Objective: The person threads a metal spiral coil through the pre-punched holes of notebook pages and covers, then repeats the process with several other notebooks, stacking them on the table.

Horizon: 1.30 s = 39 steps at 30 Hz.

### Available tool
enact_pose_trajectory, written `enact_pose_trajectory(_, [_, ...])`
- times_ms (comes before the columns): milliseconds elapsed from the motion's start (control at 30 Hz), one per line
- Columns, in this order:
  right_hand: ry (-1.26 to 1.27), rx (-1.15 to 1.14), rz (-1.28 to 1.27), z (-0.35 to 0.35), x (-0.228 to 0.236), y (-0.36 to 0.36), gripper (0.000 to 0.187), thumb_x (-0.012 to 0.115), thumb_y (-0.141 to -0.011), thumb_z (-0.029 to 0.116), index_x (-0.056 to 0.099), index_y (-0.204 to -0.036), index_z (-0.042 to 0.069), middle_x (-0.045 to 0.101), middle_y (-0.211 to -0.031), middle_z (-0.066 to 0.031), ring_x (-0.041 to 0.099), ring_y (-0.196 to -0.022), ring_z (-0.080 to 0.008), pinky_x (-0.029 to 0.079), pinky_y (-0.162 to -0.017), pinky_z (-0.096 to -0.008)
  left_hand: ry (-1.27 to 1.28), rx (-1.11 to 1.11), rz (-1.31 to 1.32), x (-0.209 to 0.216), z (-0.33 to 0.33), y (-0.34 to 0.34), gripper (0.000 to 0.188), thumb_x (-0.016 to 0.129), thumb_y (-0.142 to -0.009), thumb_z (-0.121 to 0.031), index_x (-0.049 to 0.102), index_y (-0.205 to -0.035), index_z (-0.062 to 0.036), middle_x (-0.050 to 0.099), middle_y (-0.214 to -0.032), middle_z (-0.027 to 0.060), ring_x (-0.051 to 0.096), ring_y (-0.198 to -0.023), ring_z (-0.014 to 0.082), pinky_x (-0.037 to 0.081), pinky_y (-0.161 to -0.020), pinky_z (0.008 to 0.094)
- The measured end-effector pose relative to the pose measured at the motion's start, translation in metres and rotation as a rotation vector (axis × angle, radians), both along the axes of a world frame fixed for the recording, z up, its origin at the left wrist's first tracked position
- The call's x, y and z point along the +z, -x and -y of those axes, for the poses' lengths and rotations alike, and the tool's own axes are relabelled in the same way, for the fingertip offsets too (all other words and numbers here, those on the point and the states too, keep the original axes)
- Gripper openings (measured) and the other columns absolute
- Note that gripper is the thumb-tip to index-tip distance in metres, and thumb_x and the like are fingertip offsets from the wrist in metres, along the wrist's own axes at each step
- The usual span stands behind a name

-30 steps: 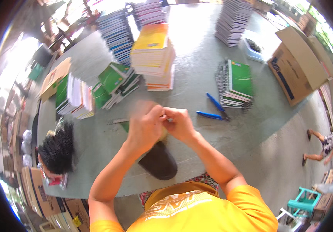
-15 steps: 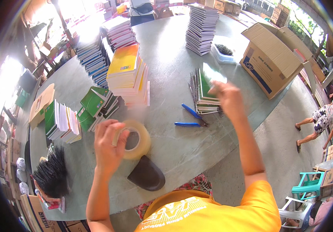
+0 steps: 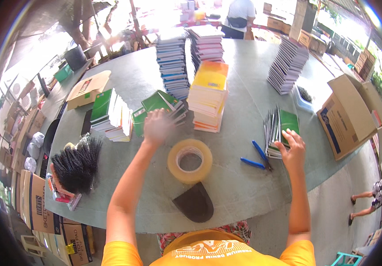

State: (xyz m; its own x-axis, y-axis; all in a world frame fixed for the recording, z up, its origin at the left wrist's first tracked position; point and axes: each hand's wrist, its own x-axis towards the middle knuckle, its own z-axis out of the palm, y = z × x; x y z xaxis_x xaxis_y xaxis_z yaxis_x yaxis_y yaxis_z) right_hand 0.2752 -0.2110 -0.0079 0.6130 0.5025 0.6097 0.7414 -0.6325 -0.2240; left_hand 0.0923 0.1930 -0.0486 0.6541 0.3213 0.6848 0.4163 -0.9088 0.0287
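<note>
My left hand (image 3: 155, 128) is over the near edge of a loose pile of green notebooks (image 3: 160, 103). Motion smears its fingers, so whether it holds anything is unclear. At the right, my right hand (image 3: 293, 150) has its fingers apart at the near end of a stack of green spiral-bound notebooks (image 3: 289, 123). Blue-handled cutting pliers (image 3: 257, 159) lie spread just left of that stack. Between my arms a wide roll of clear tape (image 3: 173, 162) lies flat, with a dark, rounded flat piece (image 3: 195, 203) close in front of it.
Tall notebook stacks stand at the back, with yellow-covered notebooks (image 3: 208, 88) nearer. More green notebooks (image 3: 111, 117) sit left, beyond a bundle of black spiral coils (image 3: 78, 164). An open cardboard box (image 3: 344, 124) and a plastic tub (image 3: 304, 99) are at right. A person (image 3: 239, 17) stands beyond the table.
The view has swung left, so the table's things appear farther right. My left hand has moved from beside the tape roll to the loose green notebooks. My right hand remains by its stack, fingers now spread.
</note>
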Motion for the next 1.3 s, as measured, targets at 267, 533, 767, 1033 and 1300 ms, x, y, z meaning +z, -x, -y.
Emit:
enact_pose_trajectory(267, [0.052,-0.029,0.020,-0.005,0.007,0.008,0.049,0.064,-0.079,0.045,0.059,-0.107,0.005,0.058,-0.114,-0.0143,0.051,-0.112,-0.0316,0.037,-0.093,-0.0429,0.037,-0.035,-0.101,-0.016,-0.017,0.013,0.030,0.056,-0.079,-0.012,0.058,-0.108,-0.0036,0.058,-0.093,0.0094,0.053,-0.096,0.0280,0.042,-0.081,0.0416])
enact_pose_trajectory(533, [0.074,-0.056,0.029,-0.006,0.004,0.009,0.052,0.064,-0.078,0.046,0.057,-0.109,0.006,0.057,-0.114,-0.0124,0.051,-0.111,-0.0307,0.036,-0.093,-0.0431,0.013,0.077,-0.105,-0.006,-0.006,0.009,0.034,0.061,-0.081,-0.016,0.055,-0.113,-0.0065,0.055,-0.113,0.0148,0.051,-0.107,0.0314,0.042,-0.085,0.0465])
enact_pose_trajectory(767, [0.078,-0.046,0.029,-0.009,0.005,0.012,0.053,0.067,-0.076,0.044,0.056,-0.110,0.006,0.056,-0.116,-0.0123,0.049,-0.113,-0.0305,0.036,-0.094,-0.0432,0.169,-0.028,-0.273,0.009,-0.016,0.010,0.025,0.054,-0.086,-0.016,0.055,-0.109,-0.0072,0.062,-0.096,0.0102,0.060,-0.092,0.0273,0.046,-0.079,0.0418])
enact_pose_trajectory(1033, [-0.113,0.335,-0.120,-0.041,0.047,0.071,0.051,0.071,-0.075,0.031,0.056,-0.115,0.004,0.053,-0.121,-0.0161,0.046,-0.117,-0.0342,0.038,-0.097,-0.0436,-0.192,-0.222,-0.275,0.094,0.083,0.069,0.024,0.059,-0.075,-0.012,0.061,-0.099,-0.0079,0.058,-0.079,0.0049,0.058,-0.079,0.0223,0.042,-0.066,0.0367])
enact_pose_trajectory(1300, [-0.217,0.820,-0.671,-0.137,0.034,0.118,0.026,0.059,-0.083,0.001,0.061,-0.108,-0.001,0.067,-0.094,-0.0137,0.064,-0.088,-0.0262,0.048,-0.081,-0.0311,0.207,-0.490,0.291,0.118,0.124,0.085,0.037,0.074,-0.069,-0.013,0.061,-0.103,-0.0040,0.062,-0.094,0.0045,0.059,-0.092,0.0222,0.043,-0.084,0.0359])
